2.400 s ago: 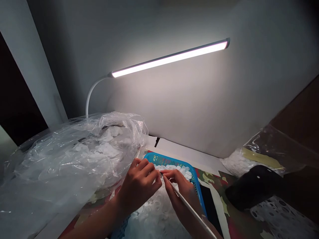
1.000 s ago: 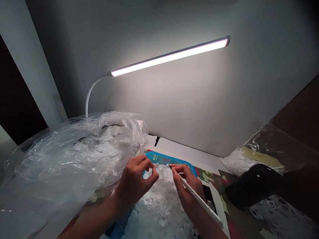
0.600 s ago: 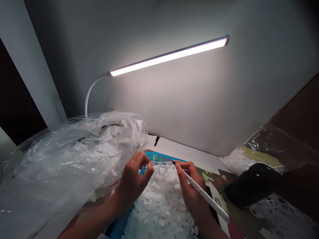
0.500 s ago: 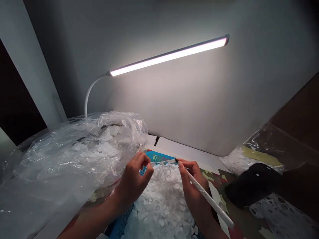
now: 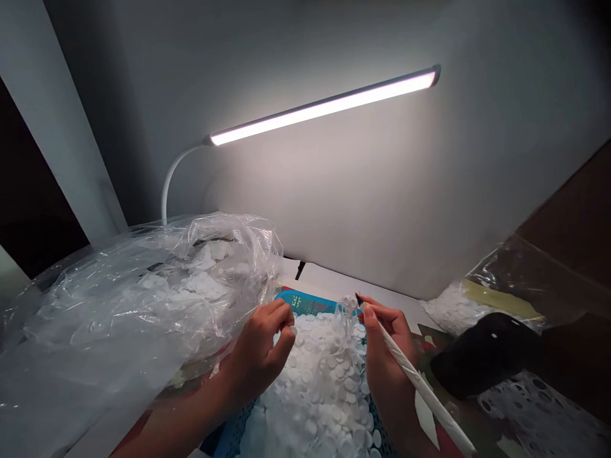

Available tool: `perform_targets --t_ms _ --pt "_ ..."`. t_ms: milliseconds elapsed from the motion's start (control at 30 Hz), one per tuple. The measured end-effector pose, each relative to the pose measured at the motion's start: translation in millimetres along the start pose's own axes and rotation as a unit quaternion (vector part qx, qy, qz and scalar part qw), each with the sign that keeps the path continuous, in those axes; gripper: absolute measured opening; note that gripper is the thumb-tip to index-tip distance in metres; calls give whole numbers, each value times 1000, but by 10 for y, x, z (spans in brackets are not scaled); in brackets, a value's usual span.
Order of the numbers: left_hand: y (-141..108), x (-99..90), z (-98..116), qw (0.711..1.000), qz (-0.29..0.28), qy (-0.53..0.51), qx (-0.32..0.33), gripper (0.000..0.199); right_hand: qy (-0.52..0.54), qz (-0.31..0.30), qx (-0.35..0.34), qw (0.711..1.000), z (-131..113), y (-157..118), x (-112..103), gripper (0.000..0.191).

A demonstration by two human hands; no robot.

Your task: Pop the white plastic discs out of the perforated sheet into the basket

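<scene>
My left hand [image 5: 267, 337] is closed in a pinch over the left side of the heap, with a small white disc [image 5: 293, 330] showing at its fingertips. On the right, my right hand [image 5: 389, 350] grips a long white-wrapped stick [image 5: 424, 388] with a dark pointed tip. A limp white strip with ring-shaped holes [image 5: 347, 312] hangs beside that tip, seemingly caught in the same fingers. Below both hands, a heap of small white discs [image 5: 315, 388] fills a blue perforated basket [image 5: 312, 302].
Clear plastic bags [image 5: 143, 305] holding white pieces bulk up on the left. A bright bar lamp [image 5: 324, 107] on a bent neck is overhead. To the right are a black rounded object [image 5: 482, 353], a sheet with round holes [image 5: 539, 407] and another clear bag [image 5: 453, 305].
My right hand has moved right with the stick, drawing the white strip away from my left hand. The strip, stretched between both hands before, now hangs by the right one. My left hand barely moved.
</scene>
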State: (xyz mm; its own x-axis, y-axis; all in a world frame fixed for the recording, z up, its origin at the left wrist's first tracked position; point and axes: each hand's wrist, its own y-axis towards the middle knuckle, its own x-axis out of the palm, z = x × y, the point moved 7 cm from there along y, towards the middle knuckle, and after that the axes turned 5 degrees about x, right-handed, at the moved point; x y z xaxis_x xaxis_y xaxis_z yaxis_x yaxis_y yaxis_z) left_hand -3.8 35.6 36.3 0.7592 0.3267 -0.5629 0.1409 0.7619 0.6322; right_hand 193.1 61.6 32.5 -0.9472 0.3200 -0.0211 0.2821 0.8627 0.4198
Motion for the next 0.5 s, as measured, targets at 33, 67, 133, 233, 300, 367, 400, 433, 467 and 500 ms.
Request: perform_targets --t_ms 33,67,133,233,300,367,400,433,467,500 --pt "-2 0 17 1000 -1 -3 4 19 -2 -5 2 1000 -2 2 7 22" --pt "-2 0 34 1000 0 -6 10 18 -2 -9 4 1000 -7 1 15 22" --pt "-2 -4 62 1000 8 -11 21 18 -3 -20 7 1000 -22 -6 36 23" --pt "-3 -10 85 999 22 -14 37 18 -9 -33 0 999 -60 -22 62 22" --pt "-5 -11 89 999 28 -9 43 17 -5 -50 -2 999 -79 -32 86 20" --pt "-8 -12 95 998 32 -1 49 16 11 -78 -1 997 -90 -45 122 16" --pt "-10 -13 101 998 34 2 53 15 19 -96 -2 995 -94 -53 146 14" --pt "-11 -16 108 998 38 5 59 14 24 -115 -4 993 -100 -63 171 13" --pt "-12 -19 116 997 42 7 65 13 28 -133 -8 991 -107 -74 193 12" --pt "-13 -20 123 996 44 8 71 13 30 -151 -12 988 -111 -87 216 12"
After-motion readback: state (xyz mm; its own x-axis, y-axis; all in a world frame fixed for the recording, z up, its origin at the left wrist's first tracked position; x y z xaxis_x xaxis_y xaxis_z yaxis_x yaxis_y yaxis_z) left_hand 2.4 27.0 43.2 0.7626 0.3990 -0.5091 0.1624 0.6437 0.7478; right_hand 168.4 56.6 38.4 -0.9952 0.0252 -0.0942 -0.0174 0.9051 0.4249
